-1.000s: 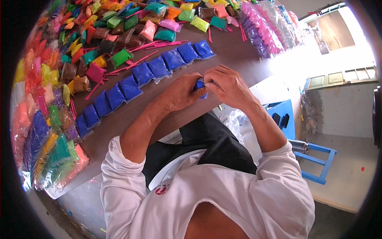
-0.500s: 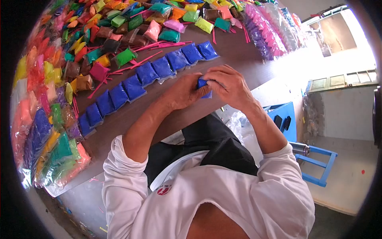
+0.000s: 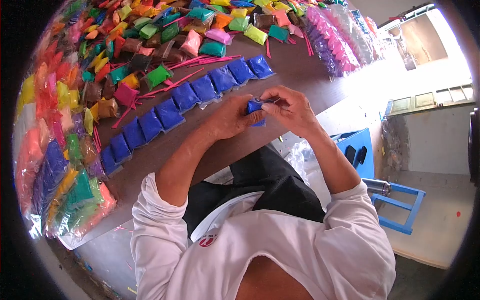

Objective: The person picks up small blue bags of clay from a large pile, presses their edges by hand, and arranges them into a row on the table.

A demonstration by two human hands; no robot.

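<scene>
Close to the table's front edge, a small clear packet filled with blue material (image 3: 254, 106) is held between both hands. My left hand (image 3: 231, 119) is closed around its left side, with the thumb over the front. My right hand (image 3: 291, 111) pinches the packet's upper right edge between thumb and fingers. Part of the packet is covered by my fingers. Beyond my hands, a slanting row of similar blue packets (image 3: 185, 97) lies side by side on the brown table (image 3: 200, 145).
Many colourful packets (image 3: 191, 43) are heaped at the back and left, with pink strips (image 3: 187, 63) among them. Bags of pink packets (image 3: 339, 40) stand back right. A blue stool (image 3: 412, 210) and a metal flask (image 3: 376, 187) are at my right.
My right fingers have shifted slightly up and right at the packet's edge, so more of its blue top shows. My left hand keeps its hold almost unmoved.
</scene>
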